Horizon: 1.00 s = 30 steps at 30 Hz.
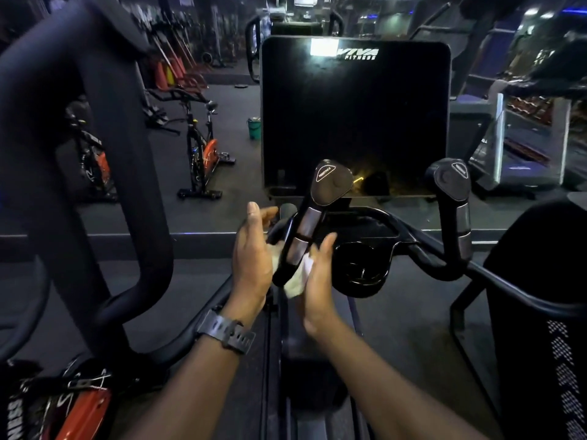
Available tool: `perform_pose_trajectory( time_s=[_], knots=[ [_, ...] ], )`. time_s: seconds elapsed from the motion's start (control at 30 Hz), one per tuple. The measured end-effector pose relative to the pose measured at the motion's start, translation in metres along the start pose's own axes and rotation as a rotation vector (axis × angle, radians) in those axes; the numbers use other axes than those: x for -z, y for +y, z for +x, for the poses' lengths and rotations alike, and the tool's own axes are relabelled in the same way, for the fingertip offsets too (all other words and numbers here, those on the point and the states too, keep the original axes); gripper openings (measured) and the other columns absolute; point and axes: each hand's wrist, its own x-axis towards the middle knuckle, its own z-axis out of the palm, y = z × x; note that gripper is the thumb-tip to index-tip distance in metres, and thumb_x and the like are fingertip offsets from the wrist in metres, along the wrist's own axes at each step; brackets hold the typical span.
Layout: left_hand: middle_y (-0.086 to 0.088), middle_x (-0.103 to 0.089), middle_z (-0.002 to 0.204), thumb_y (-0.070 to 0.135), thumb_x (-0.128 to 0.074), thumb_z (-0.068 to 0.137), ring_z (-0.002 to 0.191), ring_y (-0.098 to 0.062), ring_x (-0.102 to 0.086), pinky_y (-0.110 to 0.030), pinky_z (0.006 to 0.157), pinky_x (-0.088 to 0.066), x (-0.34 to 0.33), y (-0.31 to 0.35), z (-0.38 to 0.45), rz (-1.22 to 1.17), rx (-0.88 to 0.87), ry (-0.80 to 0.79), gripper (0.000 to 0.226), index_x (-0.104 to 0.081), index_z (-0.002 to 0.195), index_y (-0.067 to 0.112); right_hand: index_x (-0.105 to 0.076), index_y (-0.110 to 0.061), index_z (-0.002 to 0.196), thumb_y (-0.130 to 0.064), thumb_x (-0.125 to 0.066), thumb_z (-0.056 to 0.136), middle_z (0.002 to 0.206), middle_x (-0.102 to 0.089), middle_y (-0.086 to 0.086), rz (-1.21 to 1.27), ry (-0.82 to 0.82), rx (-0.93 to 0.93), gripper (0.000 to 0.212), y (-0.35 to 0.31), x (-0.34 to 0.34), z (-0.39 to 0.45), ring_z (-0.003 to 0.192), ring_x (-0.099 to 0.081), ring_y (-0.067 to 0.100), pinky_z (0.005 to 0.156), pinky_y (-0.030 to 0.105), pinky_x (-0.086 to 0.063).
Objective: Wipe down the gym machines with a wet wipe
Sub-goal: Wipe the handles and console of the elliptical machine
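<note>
I stand at a black cardio machine with a dark screen. Its left grip handle, black with silver sensor plates, rises between my hands. A white wet wipe is wrapped around the handle's lower part. My right hand presses the wipe against the handle from the right, fingers fairly straight. On the handle's left side is my left hand, fingers extended, a watch on its wrist; the wipe's edge shows by its palm. The right grip handle stands untouched.
A black cup holder tray sits just right of my hands. A thick black swing arm of the machine curves at left. Orange spin bikes stand on the dark floor behind, a treadmill at right, a black mesh panel at near right.
</note>
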Motion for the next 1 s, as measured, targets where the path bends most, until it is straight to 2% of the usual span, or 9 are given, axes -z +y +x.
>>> perform_pose_trajectory(
  time_s=[0.13, 0.2, 0.27, 0.4, 0.47, 0.6, 0.7, 0.8, 1.0],
  knots=[
    [0.006, -0.074, 0.103, 0.047, -0.025, 0.109, 0.095, 0.001, -0.068, -0.020, 0.089, -0.051, 0.001, -0.002, 0.002, -0.005, -0.003, -0.025, 0.053, -0.070, 0.107, 0.019, -0.049, -0.014, 0.140, -0.079, -0.019, 0.087, 0.127, -0.065, 0.008, 0.196, 0.056, 0.127, 0.090, -0.060, 0.005, 0.034, 0.120, -0.061, 0.021, 0.104, 0.042, -0.046],
    [0.004, -0.076, 0.101, 0.046, -0.025, 0.109, 0.095, -0.003, -0.070, -0.020, 0.088, -0.053, 0.001, -0.005, 0.003, -0.014, 0.006, -0.048, 0.054, -0.070, 0.109, 0.018, -0.053, -0.010, 0.133, -0.072, -0.016, 0.092, 0.116, -0.070, 0.013, 0.207, 0.049, 0.147, 0.082, -0.053, 0.001, 0.033, 0.109, -0.067, 0.023, 0.090, 0.030, -0.055],
    [0.003, -0.075, 0.105, 0.049, -0.025, 0.108, 0.095, -0.003, -0.070, -0.020, 0.085, -0.051, 0.001, -0.011, 0.003, -0.003, 0.024, -0.066, 0.054, -0.070, 0.111, 0.018, -0.043, -0.013, 0.138, -0.077, -0.024, 0.088, 0.129, -0.060, 0.017, 0.019, 0.079, 0.112, 0.083, -0.019, 0.000, 0.020, 0.121, -0.057, 0.024, 0.098, 0.027, -0.050],
    [-0.003, -0.074, 0.106, 0.049, -0.027, 0.107, 0.098, -0.013, -0.070, -0.030, 0.089, -0.053, 0.005, -0.020, 0.001, 0.012, 0.083, -0.082, 0.052, -0.069, 0.109, 0.018, -0.048, -0.025, 0.138, -0.087, -0.039, 0.077, 0.135, -0.056, -0.007, -0.178, 0.118, 0.038, 0.088, 0.051, -0.003, -0.009, 0.132, -0.048, 0.008, 0.112, 0.032, -0.035],
    [0.001, -0.076, 0.099, 0.047, -0.027, 0.108, 0.095, -0.009, -0.071, -0.026, 0.088, -0.053, 0.006, -0.021, -0.001, 0.036, 0.079, -0.102, 0.051, -0.070, 0.106, 0.019, -0.058, -0.020, 0.130, -0.082, -0.039, 0.084, 0.124, -0.063, 0.000, -0.019, 0.140, -0.002, 0.080, 0.040, -0.006, -0.008, 0.129, -0.052, 0.031, 0.106, 0.038, -0.039],
    [0.007, -0.077, 0.099, 0.047, -0.028, 0.108, 0.099, -0.008, -0.071, -0.025, 0.089, -0.053, 0.008, -0.022, 0.000, 0.048, 0.049, -0.119, 0.048, -0.070, 0.105, 0.024, -0.034, -0.029, 0.151, -0.078, -0.036, 0.087, 0.154, -0.039, 0.001, 0.397, 0.152, 0.013, 0.080, 0.003, 0.003, 0.014, 0.142, -0.037, 0.017, 0.120, 0.046, -0.024],
    [0.004, -0.077, 0.104, 0.041, -0.031, 0.109, 0.101, -0.007, -0.071, -0.019, 0.084, -0.051, 0.007, -0.026, -0.002, 0.071, 0.038, -0.176, 0.046, -0.070, 0.113, 0.018, -0.040, -0.024, 0.147, -0.039, -0.052, 0.090, 0.144, -0.052, 0.008, 0.482, 0.128, 0.020, 0.060, 0.009, 0.002, 0.011, 0.137, -0.045, 0.027, 0.119, 0.051, -0.026],
    [0.001, -0.077, 0.104, 0.037, -0.031, 0.110, 0.100, -0.010, -0.072, -0.020, 0.083, -0.052, 0.009, -0.030, -0.004, 0.092, 0.030, -0.203, 0.045, -0.070, 0.116, 0.013, -0.037, -0.025, 0.144, 0.010, -0.038, 0.083, 0.137, -0.059, 0.006, 0.383, 0.173, 0.015, 0.070, 0.022, 0.008, 0.004, 0.133, -0.049, 0.032, 0.116, 0.050, -0.031],
    [0.000, -0.078, 0.100, 0.044, -0.033, 0.108, 0.094, -0.015, -0.073, -0.029, 0.083, -0.056, 0.009, -0.027, -0.002, 0.105, 0.054, -0.234, 0.046, -0.071, 0.111, 0.018, -0.031, -0.029, 0.149, 0.031, -0.041, 0.080, 0.140, -0.055, 0.004, 0.145, 0.108, 0.092, 0.092, 0.034, 0.025, -0.003, 0.128, -0.055, 0.019, 0.102, 0.042, -0.049]
  ],
)
